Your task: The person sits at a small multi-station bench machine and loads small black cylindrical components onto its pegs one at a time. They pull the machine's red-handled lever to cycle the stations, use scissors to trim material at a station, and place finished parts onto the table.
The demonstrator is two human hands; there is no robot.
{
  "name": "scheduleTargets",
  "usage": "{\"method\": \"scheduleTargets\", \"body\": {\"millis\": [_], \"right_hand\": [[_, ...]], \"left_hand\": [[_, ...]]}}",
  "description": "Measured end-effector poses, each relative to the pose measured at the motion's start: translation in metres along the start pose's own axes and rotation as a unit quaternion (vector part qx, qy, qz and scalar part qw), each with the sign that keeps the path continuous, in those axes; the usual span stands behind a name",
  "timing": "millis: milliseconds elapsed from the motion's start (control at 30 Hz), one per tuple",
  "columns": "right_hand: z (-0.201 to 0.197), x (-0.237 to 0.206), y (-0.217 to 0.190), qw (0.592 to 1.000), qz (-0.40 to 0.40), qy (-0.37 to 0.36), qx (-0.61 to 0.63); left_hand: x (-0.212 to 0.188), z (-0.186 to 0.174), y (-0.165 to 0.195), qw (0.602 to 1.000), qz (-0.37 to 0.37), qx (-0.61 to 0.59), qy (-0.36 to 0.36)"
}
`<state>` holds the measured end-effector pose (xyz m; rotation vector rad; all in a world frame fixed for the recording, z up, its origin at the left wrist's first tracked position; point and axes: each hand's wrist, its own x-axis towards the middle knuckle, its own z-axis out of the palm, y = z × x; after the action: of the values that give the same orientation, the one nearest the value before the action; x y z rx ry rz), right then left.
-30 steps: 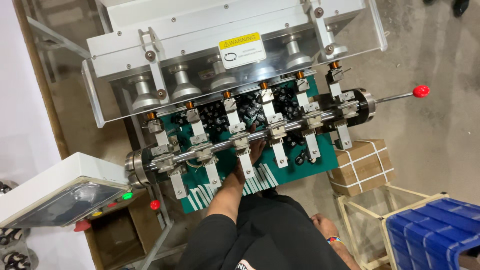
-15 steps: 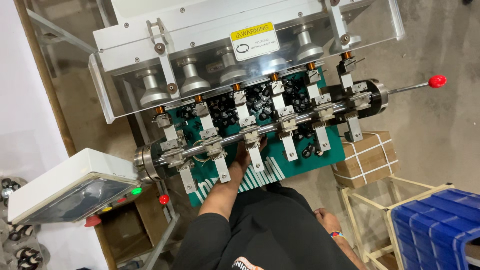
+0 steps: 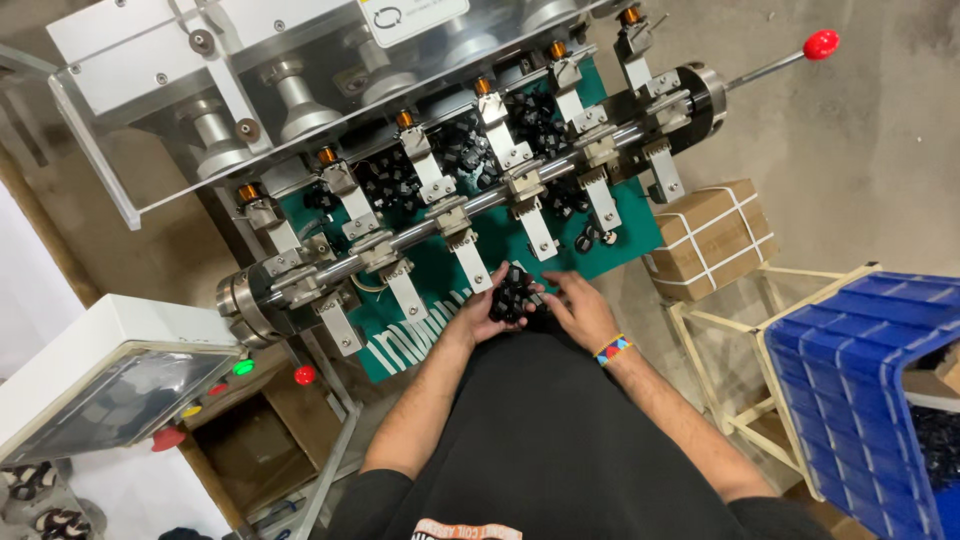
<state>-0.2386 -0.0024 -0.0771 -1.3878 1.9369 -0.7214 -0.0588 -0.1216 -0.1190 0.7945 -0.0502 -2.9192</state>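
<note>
A heap of small black parts (image 3: 514, 293) is cupped between both hands at the machine's front edge.

The left hand (image 3: 480, 312) and right hand (image 3: 575, 308) are drawn together, fingers curled around the heap, over the green plate (image 3: 440, 275). More black parts lie behind the steel shaft (image 3: 480, 203). A white label (image 3: 412, 14) is fixed on the clear guard above. A strapped brown carton (image 3: 712, 238) sits at the right, a blue crate (image 3: 868, 375) nearer.
</note>
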Motion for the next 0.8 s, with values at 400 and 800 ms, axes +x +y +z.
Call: {"method": "scheduleTargets", "body": {"millis": [400, 800], "right_hand": [[0.012, 0.025, 0.006, 0.977, 0.038, 0.002, 0.209], [-0.063, 0.026, 0.046, 0.973, -0.151, -0.026, 0.171]], "left_hand": [[-0.004, 0.007, -0.016, 0.993, 0.047, 0.045, 0.096], [0.055, 0.051, -0.045, 0.987, 0.069, 0.092, 0.11]]}}
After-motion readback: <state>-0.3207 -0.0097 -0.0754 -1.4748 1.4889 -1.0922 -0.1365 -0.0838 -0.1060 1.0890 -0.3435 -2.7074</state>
